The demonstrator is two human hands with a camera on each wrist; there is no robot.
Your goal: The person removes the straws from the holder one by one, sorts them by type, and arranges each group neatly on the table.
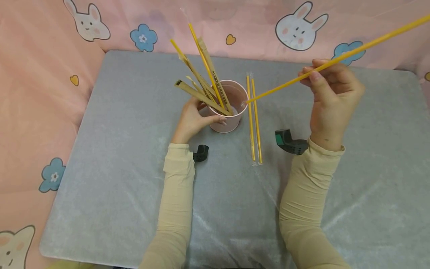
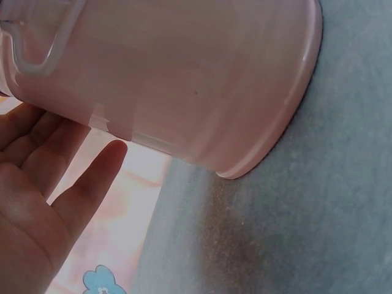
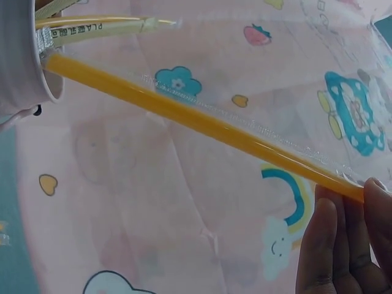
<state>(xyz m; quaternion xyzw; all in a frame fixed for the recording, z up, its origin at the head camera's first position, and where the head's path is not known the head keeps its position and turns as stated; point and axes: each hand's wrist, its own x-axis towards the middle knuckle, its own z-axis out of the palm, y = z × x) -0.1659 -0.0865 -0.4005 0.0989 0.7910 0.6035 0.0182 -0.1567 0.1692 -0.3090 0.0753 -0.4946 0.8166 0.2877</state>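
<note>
the right hand [image 1: 330, 93] pinches a long yellow straw [image 1: 336, 59] between thumb and fingertips, held up off the table. the straw's long axis runs on a slant from the upper right down to the left, and its lower tip sits right at the near rim of the pink cup [image 1: 231, 112], which lies to the left of that hand. whether the tip is already past the rim or only touching it is hard to say; the right wrist view suggests it is just at the lip. the left hand [image 1: 195, 117] is the nearer one to the cup, curled round its left side and steadying it. inside the cup stand several brown paper-wrapped straws [image 1: 201, 95] and yellow ones, leaning up and to the left. two more wrapped yellow straws [image 1: 254, 119] lie flat just right of the cup, pointing toward the person. everything rests on a grey mat [image 1: 117, 168], with a pink bunny-and-flower cloth [image 1: 43, 74] around and behind it.
</note>
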